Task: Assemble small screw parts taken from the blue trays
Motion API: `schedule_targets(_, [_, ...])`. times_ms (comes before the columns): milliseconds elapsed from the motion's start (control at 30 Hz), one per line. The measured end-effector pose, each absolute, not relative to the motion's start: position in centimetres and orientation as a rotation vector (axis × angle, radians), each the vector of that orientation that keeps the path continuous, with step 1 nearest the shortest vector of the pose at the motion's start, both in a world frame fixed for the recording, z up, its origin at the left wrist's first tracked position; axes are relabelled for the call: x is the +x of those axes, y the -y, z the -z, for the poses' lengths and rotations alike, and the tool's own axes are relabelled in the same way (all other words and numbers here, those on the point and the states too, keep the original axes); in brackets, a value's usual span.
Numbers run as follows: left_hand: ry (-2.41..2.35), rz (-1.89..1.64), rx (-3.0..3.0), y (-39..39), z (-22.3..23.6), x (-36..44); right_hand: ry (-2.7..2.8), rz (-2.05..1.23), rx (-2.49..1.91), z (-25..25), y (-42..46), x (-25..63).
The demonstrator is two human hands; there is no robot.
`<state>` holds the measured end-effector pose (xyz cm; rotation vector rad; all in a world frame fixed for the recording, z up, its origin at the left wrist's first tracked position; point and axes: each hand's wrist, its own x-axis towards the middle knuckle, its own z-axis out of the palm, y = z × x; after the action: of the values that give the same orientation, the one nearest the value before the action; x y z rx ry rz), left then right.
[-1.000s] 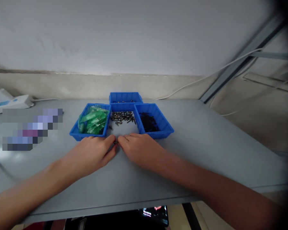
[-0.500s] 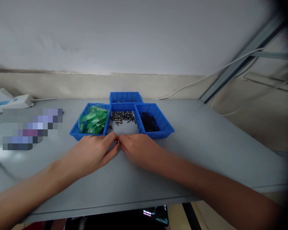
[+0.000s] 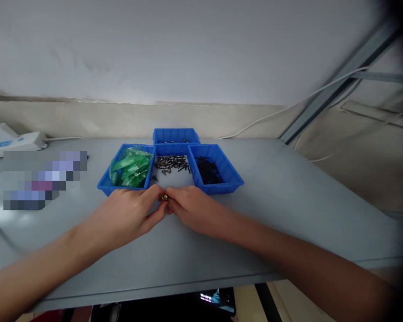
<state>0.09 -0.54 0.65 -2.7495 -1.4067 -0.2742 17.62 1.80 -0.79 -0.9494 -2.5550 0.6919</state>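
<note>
My left hand (image 3: 130, 213) and my right hand (image 3: 195, 210) meet in front of the blue bins, fingertips pinched around one small brass-coloured metal part (image 3: 165, 197). Its exact kind is mostly hidden by the fingers. Just beyond the hands lies a loose pile of small dark and brassy screw-like pieces (image 3: 171, 163) on the table. Left of the pile, a blue bin (image 3: 105, 183) holds green plastic packets (image 3: 134, 166). On its right another blue bin (image 3: 229, 172) contains black thin pieces (image 3: 207, 171). A third blue bin (image 3: 174, 135) at the back has small metal parts in it.
A white power strip (image 3: 18, 144) lies at the far left, near a blurred-out object (image 3: 50, 181). White cable (image 3: 272, 117) runs along the wall to a metal frame (image 3: 322, 100) at right. Below the grey table's front edge (image 3: 161, 290) a lit phone screen (image 3: 218, 300) shows.
The fingers have shifted slightly around the small brass part, and more of its round end shows now. The bins and the pile stay put.
</note>
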Motion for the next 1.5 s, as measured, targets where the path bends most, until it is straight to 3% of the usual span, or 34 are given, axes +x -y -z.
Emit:
schedule_targets(467, [1.376, 0.184, -2.748, 0.6, -0.5, 0.1, 2.653, -0.473, -0.965, 1.1, -1.8, 17.6])
schedule_targets(667, [1.39, 0.072, -2.707, 0.5, -0.5, 0.2, 2.747, -0.089, -1.044, 1.6, -1.5, 17.7])
schedule_targets(867, [1.379, -0.018, -2.655, 0.3, -0.6, 0.3, 2.721, 0.083, -1.042, 1.9, -1.5, 17.8])
schedule_targets(1500, [1.347, -0.006, -2.697, 0.3, -0.3, 0.3, 2.797, 0.1, -0.961, 1.2, -1.4, 18.3])
